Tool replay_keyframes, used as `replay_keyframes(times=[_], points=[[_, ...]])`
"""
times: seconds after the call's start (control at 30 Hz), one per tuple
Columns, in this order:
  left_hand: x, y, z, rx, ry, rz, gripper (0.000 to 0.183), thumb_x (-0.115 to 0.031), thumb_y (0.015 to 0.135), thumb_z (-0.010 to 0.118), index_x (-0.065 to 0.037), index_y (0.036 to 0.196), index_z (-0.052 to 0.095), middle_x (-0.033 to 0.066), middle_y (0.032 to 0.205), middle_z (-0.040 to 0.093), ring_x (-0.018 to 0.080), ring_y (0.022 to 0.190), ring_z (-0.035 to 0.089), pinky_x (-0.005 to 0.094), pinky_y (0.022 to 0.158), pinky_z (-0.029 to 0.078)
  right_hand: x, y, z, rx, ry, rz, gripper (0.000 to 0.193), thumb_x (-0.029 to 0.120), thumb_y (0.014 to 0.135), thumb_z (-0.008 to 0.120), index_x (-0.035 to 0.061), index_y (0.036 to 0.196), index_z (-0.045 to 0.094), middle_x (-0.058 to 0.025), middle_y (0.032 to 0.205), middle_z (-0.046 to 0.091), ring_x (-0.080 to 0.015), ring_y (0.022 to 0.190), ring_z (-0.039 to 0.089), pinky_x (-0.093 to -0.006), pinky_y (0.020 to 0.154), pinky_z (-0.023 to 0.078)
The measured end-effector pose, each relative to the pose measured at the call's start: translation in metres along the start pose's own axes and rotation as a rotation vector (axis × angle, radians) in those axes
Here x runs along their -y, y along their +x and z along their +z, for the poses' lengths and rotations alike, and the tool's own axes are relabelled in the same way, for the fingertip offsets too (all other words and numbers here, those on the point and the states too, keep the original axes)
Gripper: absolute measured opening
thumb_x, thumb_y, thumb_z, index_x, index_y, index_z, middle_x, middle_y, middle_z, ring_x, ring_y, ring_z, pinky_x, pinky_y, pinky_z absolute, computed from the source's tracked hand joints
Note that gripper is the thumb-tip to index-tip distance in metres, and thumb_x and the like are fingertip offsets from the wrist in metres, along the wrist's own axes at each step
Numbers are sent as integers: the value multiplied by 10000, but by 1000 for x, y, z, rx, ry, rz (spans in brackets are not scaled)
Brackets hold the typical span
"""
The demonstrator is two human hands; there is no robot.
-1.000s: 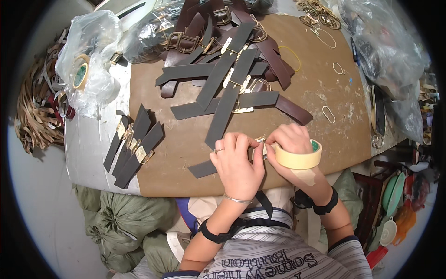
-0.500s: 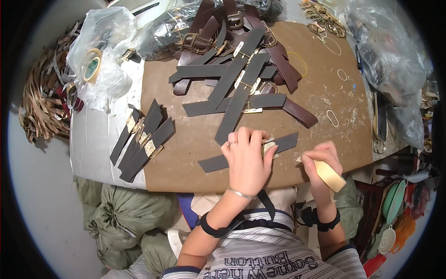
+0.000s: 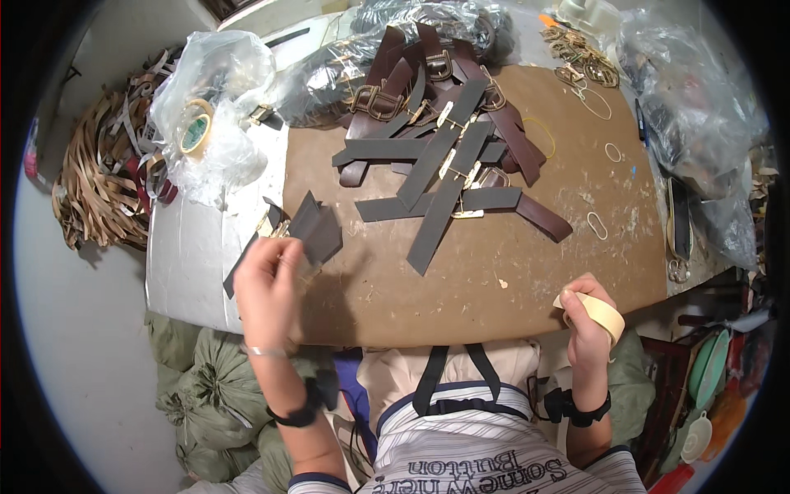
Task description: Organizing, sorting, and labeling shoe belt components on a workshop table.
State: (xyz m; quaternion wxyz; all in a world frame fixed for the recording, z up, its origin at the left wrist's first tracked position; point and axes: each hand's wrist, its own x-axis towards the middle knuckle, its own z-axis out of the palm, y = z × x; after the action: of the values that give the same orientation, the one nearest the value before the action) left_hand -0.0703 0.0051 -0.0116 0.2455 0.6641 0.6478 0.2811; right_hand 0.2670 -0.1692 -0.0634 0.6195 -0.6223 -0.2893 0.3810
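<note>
My left hand (image 3: 270, 276) is over the small pile of dark grey straps (image 3: 319, 232) with gold buckles on the table's left side. Its fingers are curled down and slightly blurred; what is in them, if anything, is hidden against the pile. Off to the right, by the table's front edge, my right hand (image 3: 586, 306) is closed around a roll of cream masking tape (image 3: 603, 317), thumb on top. Further back lies a heap of dark grey straps (image 3: 448, 193) crossing brown leather belts (image 3: 514, 136) with brassy buckles.
A clear plastic bag (image 3: 218, 156) with a green-cored tape roll (image 3: 197, 134) stands back left. Bundled tan strips (image 3: 107, 173) hang beyond it. Loose buckles (image 3: 580, 53) and rubber bands (image 3: 597, 225) lie on the right. Green sacks (image 3: 216, 375) sit below the table's left edge.
My left hand has moved left from the middle of the table to the left pile. The strap under it has left that spot. My right hand has shifted slightly, still gripping the tape.
</note>
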Motion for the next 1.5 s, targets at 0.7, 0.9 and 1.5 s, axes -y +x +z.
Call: replay_keyframes(times=[0.7, 0.9, 1.5], points=[[-48, -51, 80, 641, -102, 446, 431, -76, 776, 742, -48, 1196, 647, 130, 1086, 614, 331, 919, 611, 384, 858, 507, 52, -25, -6, 352, -204, 93, 401, 60, 782, 734, -31, 1170, 692, -48, 852, 657, -124, 768, 583, -247, 700, 459], [-52, -76, 125, 298, -73, 619, 378, -76, 769, 768, -55, 1134, 675, 98, 1055, 628, 296, 906, 592, 364, 834, 499, 25, -13, 22, 408, -424, -154, 135, 29, 815, 692, 10, 944, 722, -97, 856, 686, -203, 810, 657, -307, 722, 500], [-36, -96, 134, 127, -132, 555, 327, -41, 789, 763, -43, 1107, 685, 104, 996, 611, 294, 903, 580, 376, 789, 487, 34, 12, 44, 323, -480, -53, 139, 8, 812, 670, 15, 945, 708, -82, 913, 709, -198, 863, 682, -295, 787, 521]])
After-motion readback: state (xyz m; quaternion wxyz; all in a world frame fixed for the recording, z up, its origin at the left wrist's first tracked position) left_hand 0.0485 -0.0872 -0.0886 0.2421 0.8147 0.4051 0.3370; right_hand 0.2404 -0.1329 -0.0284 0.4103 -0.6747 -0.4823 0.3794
